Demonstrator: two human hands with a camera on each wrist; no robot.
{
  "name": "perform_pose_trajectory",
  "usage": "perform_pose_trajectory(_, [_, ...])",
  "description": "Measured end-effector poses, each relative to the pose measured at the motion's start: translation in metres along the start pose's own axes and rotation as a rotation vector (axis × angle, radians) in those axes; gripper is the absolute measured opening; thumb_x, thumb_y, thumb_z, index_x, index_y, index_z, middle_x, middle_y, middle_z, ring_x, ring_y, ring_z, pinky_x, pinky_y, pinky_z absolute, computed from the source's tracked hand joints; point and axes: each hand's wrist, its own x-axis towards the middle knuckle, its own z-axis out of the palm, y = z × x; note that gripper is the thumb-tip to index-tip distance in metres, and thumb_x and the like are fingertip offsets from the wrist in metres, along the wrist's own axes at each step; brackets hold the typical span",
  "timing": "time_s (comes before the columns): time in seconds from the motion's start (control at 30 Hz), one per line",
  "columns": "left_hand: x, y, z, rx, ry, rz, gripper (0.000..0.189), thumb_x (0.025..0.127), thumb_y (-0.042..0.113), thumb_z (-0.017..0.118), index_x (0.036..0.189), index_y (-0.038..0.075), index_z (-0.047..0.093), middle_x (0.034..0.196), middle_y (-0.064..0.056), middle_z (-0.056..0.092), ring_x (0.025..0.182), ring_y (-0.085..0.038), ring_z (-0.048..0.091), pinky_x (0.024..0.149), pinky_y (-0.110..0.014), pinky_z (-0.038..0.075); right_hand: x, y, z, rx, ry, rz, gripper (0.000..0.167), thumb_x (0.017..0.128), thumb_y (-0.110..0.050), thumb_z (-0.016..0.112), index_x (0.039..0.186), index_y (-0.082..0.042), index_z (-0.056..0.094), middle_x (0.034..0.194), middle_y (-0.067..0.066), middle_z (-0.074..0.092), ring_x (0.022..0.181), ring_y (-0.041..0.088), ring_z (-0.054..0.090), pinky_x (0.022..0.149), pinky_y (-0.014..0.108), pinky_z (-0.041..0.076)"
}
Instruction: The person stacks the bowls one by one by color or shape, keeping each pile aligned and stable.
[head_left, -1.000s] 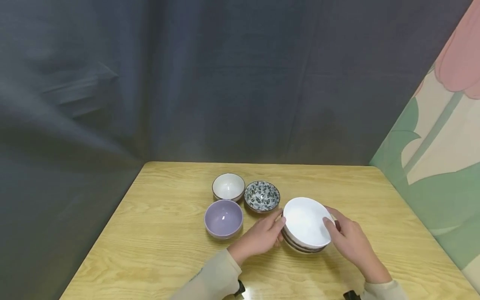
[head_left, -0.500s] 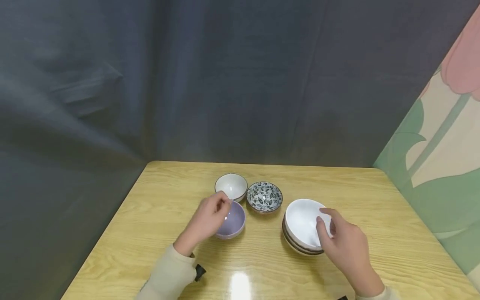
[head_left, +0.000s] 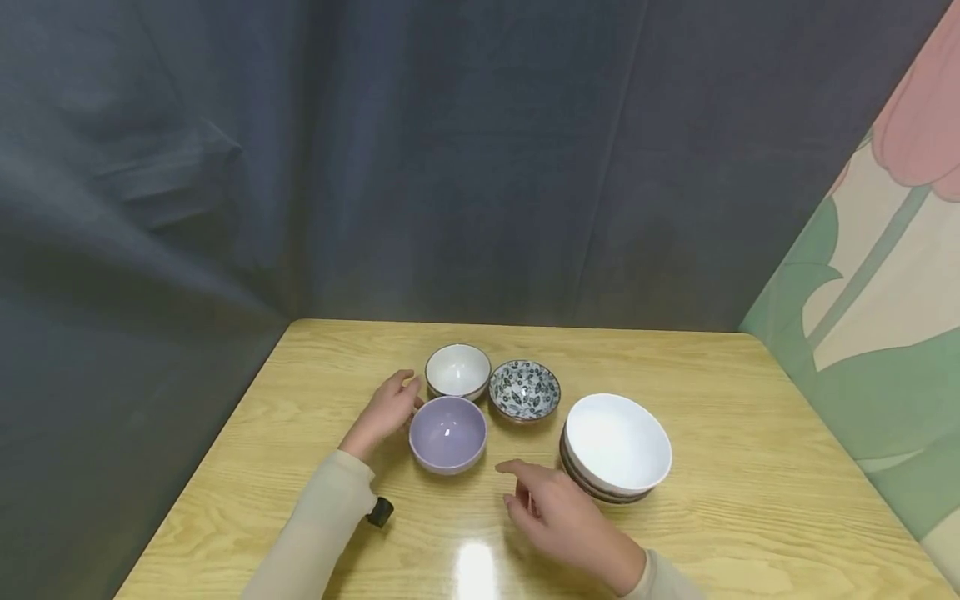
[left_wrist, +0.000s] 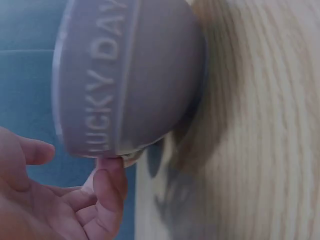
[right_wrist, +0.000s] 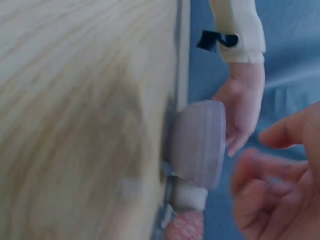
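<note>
A purple bowl [head_left: 448,434] stands upright on the table, raised "LUCKY DAY" lettering on its side in the left wrist view. My left hand [head_left: 387,410] is at its far left side, fingers loosely bent, fingertips right by the rim of the purple bowl and close to a white dark-rimmed bowl [head_left: 457,370] behind it. To the right of that bowl sits a black-and-white floral bowl [head_left: 524,390]. My right hand [head_left: 558,512] hovers over the table between the purple bowl and a bowl stack, fingers loosely spread and holding nothing. The stack has a white bowl [head_left: 618,442] on top.
Dark-rimmed bowls [head_left: 603,493] sit beneath the white one in the stack. The wooden table [head_left: 765,467] meets a dark grey cloth [head_left: 480,167] at the back and left. A wall with painted flowers [head_left: 885,358] rises on the right.
Both hands have left the bowl stack. My left hand moved left across the purple bowl to its far left side; my right hand moved left from the white bowl's rim. The bowls stay put.
</note>
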Motion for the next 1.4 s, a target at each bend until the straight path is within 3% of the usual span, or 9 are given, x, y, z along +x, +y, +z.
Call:
perform_pose_trajectory(0.17, [0.011, -0.007, 0.009, -0.043, -0.006, -0.026, 0.055, 0.107, 0.033, 0.039, 0.146, -0.005, 0.04, 0.111, -0.024, 0.065, 0.092, -0.029, 0.066, 0.079, -0.038, 0.056, 0.007, 0.007, 0.013, -0.003, -0.083, 0.131, 0.054, 0.091, -0.01, 0.064, 0.14, 0.006, 0.048, 0.088, -0.005, 0.056, 0.072, 0.001, 0.048, 0.068, 0.025, 0.05])
perform_pose_trajectory(0.37, [0.019, -0.013, 0.018, -0.067, 0.009, 0.0, 0.052, 0.106, 0.027, 0.043, 0.142, -0.01, 0.045, 0.131, -0.028, 0.057, 0.116, -0.037, 0.06, 0.103, -0.049, 0.047, 0.008, 0.012, 0.017, -0.028, -0.097, 0.2, 0.061, 0.091, -0.013, 0.065, 0.144, 0.007, 0.042, 0.1, 0.007, 0.061, 0.09, 0.015, 0.057, 0.083, 0.04, 0.054])
perform_pose_trajectory(0.43, [0.022, -0.015, 0.02, -0.071, 0.008, -0.003, 0.053, 0.106, 0.027, 0.044, 0.142, -0.011, 0.044, 0.134, -0.028, 0.055, 0.119, -0.038, 0.059, 0.105, -0.05, 0.045, 0.007, 0.012, 0.017, -0.021, -0.112, 0.209, 0.062, 0.091, -0.013, 0.064, 0.145, 0.007, 0.041, 0.103, 0.009, 0.062, 0.094, 0.018, 0.059, 0.086, 0.043, 0.054])
perform_pose_trajectory(0.63, [0.03, -0.017, 0.02, -0.107, -0.002, -0.037, 0.054, 0.106, 0.029, 0.042, 0.144, -0.011, 0.042, 0.125, -0.025, 0.06, 0.117, -0.034, 0.057, 0.109, -0.05, 0.041, 0.007, 0.012, 0.017, -0.011, -0.128, 0.217, 0.063, 0.091, -0.013, 0.065, 0.145, 0.006, 0.041, 0.104, 0.01, 0.063, 0.095, 0.021, 0.062, 0.087, 0.046, 0.054])
perform_pose_trajectory(0.9, [0.039, -0.021, 0.023, -0.106, 0.002, -0.027, 0.052, 0.104, 0.024, 0.044, 0.143, -0.011, 0.043, 0.142, -0.028, 0.05, 0.135, -0.039, 0.045, 0.117, -0.052, 0.03, 0.01, 0.016, 0.019, -0.037, -0.111, 0.255, 0.065, 0.09, -0.014, 0.065, 0.146, 0.006, 0.04, 0.098, 0.006, 0.058, 0.09, 0.019, 0.058, 0.085, 0.046, 0.053])
perform_pose_trajectory(1.0, [0.041, -0.02, 0.024, -0.081, 0.003, -0.02, 0.054, 0.105, 0.026, 0.043, 0.144, -0.011, 0.042, 0.145, -0.029, 0.047, 0.139, -0.041, 0.041, 0.117, -0.053, 0.028, 0.009, 0.017, 0.02, -0.028, -0.117, 0.283, 0.065, 0.09, -0.014, 0.065, 0.147, 0.005, 0.04, 0.116, 0.021, 0.061, 0.107, 0.035, 0.061, 0.096, 0.054, 0.049])
perform_pose_trajectory(1.13, [0.043, -0.02, 0.027, -0.044, -0.012, -0.019, 0.057, 0.105, 0.03, 0.043, 0.145, -0.011, 0.04, 0.149, -0.03, 0.043, 0.142, -0.042, 0.036, 0.118, -0.054, 0.027, 0.008, 0.019, 0.02, -0.013, -0.116, 0.303, 0.065, 0.09, -0.014, 0.065, 0.147, 0.005, 0.04, 0.137, 0.035, 0.05, 0.127, 0.05, 0.05, 0.106, 0.061, 0.04])
perform_pose_trajectory(1.4, [0.046, -0.019, 0.029, -0.029, 0.017, -0.005, 0.055, 0.104, 0.023, 0.04, 0.145, -0.015, 0.038, 0.149, -0.032, 0.04, 0.142, -0.044, 0.034, 0.118, -0.053, 0.026, 0.011, 0.022, 0.02, -0.035, -0.108, 0.277, 0.065, 0.089, -0.012, 0.065, 0.145, 0.009, 0.04, 0.115, 0.019, 0.058, 0.106, 0.03, 0.06, 0.096, 0.052, 0.049])
